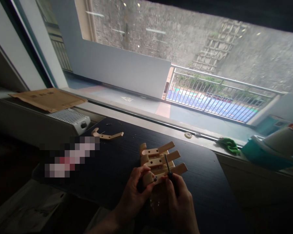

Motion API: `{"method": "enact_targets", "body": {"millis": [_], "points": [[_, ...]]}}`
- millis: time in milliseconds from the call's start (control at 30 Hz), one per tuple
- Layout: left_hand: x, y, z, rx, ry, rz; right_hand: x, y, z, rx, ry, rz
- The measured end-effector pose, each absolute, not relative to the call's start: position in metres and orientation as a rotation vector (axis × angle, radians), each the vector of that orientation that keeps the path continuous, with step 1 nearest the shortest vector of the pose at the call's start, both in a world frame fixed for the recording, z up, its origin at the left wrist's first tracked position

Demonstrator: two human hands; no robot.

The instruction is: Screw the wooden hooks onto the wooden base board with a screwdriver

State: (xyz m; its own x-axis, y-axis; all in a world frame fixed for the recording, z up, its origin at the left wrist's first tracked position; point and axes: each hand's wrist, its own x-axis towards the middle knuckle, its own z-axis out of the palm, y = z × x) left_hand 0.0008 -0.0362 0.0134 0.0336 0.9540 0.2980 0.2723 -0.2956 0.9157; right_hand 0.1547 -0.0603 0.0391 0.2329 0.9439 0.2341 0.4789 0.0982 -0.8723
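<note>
My left hand [133,191] is closed around the rounded end of the nearest wooden hook [148,179], the thumb and fingers on either side of it. Beyond it, two more hooks of pale wood [156,162] lie alongside, each with two dark holes and an upturned arm pointing right. My right hand [182,199] grips a screwdriver [167,164] by its dark handle, its thin shaft pointing up and away, over the hooks. The fingers of this hand are also close to the nearest hook. What lies beneath the hooks is partly hidden.
Another wooden hook [109,136] lies apart on the dark table [197,188], with a small screw [109,124] behind it. A pixelated patch covers the table's left. Along the sill are a tape roll [188,135], a green cloth [230,146] and a teal container [261,152]. A brown envelope [49,99] lies left.
</note>
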Motion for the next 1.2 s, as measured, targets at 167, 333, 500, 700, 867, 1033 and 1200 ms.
{"method": "enact_targets", "body": {"millis": [167, 333, 500, 700, 867, 1033, 1200], "points": [[0.002, -0.041, 0.017, 1.647, 1.270, 1.280, 0.156, -0.056, 0.038, -1.492, -1.370, 0.680], [0.007, -0.044, 0.021, 1.620, 1.315, 1.312, 0.161, -0.046, 0.043, -1.387, -1.408, 0.743], [0.008, -0.046, 0.021, 1.613, 1.260, 1.352, 0.168, -0.041, 0.050, -1.409, -1.519, 0.778], [0.007, -0.047, 0.019, 1.638, 1.218, 1.331, 0.191, -0.050, 0.038, -1.505, -1.828, 0.580], [0.006, -0.046, 0.017, 1.622, 1.201, 1.322, 0.208, -0.053, 0.026, -1.451, -2.092, 0.291], [0.007, -0.044, 0.018, 1.591, 1.187, 1.325, 0.220, -0.046, 0.031, -1.248, -2.281, 0.292], [0.006, -0.044, 0.018, 1.608, 1.204, 1.324, 0.222, -0.044, 0.030, -1.237, -2.257, 0.318]]}}
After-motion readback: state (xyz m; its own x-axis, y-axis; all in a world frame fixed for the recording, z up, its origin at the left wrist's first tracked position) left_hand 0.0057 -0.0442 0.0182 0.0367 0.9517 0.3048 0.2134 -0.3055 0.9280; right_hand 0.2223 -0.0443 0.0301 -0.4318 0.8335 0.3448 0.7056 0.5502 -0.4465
